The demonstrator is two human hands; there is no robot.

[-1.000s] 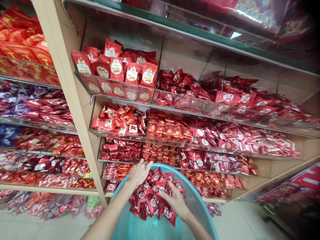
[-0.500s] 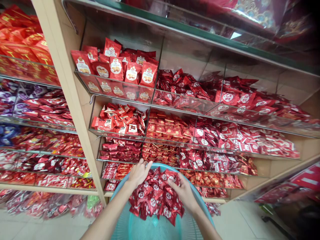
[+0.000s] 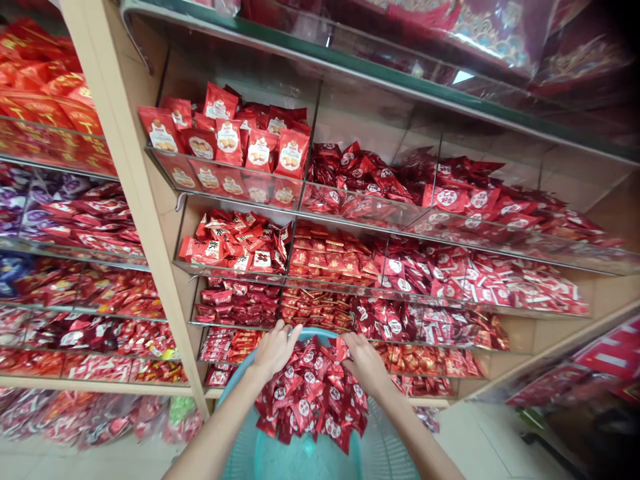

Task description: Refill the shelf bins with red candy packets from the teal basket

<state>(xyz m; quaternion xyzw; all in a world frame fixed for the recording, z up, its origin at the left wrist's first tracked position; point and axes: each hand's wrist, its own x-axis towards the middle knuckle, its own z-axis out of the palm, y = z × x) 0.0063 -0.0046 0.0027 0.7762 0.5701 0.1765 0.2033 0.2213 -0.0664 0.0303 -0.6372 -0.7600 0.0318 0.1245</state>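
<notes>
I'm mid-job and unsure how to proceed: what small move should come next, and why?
Perhaps ease the right hand inward against the red packets: it sits at the heap's far right edge, the left hand flanks the other side, and the floor of the teal basket shows nearer the camera, so there seems room.

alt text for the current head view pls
A person's left hand and right hand flank a heap of small red packets in a teal basket. Behind it, wooden shelving holds rows of mostly red packages.

Wooden shelving (image 3: 137, 200) (clear-fronted) above pale tiled floor (image 3: 483, 437)
</notes>
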